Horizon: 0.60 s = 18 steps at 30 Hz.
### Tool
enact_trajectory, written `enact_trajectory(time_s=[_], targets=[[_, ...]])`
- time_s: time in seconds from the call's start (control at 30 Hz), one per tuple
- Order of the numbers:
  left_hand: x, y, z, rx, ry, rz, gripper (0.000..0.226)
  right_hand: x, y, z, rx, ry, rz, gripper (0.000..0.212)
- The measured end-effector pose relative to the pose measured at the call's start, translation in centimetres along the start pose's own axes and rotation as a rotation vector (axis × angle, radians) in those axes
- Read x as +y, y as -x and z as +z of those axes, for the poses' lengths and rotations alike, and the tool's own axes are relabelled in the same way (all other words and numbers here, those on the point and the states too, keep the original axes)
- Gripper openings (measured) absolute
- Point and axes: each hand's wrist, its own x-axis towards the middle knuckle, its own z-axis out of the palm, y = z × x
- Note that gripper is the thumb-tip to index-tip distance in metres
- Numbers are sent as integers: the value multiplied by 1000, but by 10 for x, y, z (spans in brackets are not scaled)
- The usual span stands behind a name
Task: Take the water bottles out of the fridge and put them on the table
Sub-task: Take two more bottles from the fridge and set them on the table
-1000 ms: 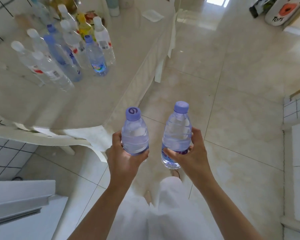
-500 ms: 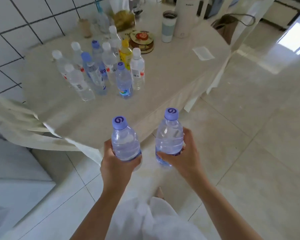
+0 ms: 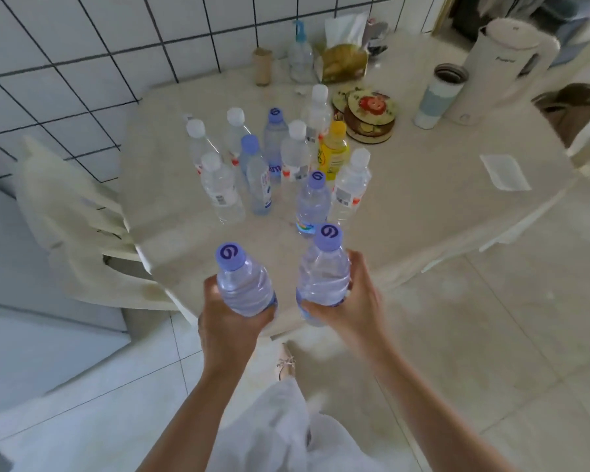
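My left hand point(image 3: 230, 323) grips a clear water bottle with a purple cap point(image 3: 244, 284), held upright over the table's near edge. In my right hand point(image 3: 351, 304) is a second purple-capped water bottle point(image 3: 324, 272), also upright, just to the right of the first. Ahead of both, the cream table point(image 3: 423, 199) carries a cluster of several water bottles point(image 3: 269, 165) with white and purple caps, plus one yellow bottle point(image 3: 334, 151). The fridge is out of view.
A cream chair point(image 3: 82, 226) stands at the table's left side against the tiled wall. On the far part of the table are a white kettle point(image 3: 501, 63), a tumbler point(image 3: 438, 95), round coasters point(image 3: 368, 114), a tissue pack point(image 3: 344, 59) and a paper slip point(image 3: 504, 172).
I have come closer to the table. Both hands, each still holding its bottle, now reach over the table's near edge, and the bottle cluster fills more of the view.
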Motion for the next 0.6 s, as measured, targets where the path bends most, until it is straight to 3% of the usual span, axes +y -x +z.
enact_trajectory(time_s=[0.37,0.6], targets=[[-3,-121,27,95,-58,-79,69,-10,-123,86,-78,44,21,67],[-14,-150,46,141,-26,-115,71,-14,-163,114,-111,-38,-90,27]])
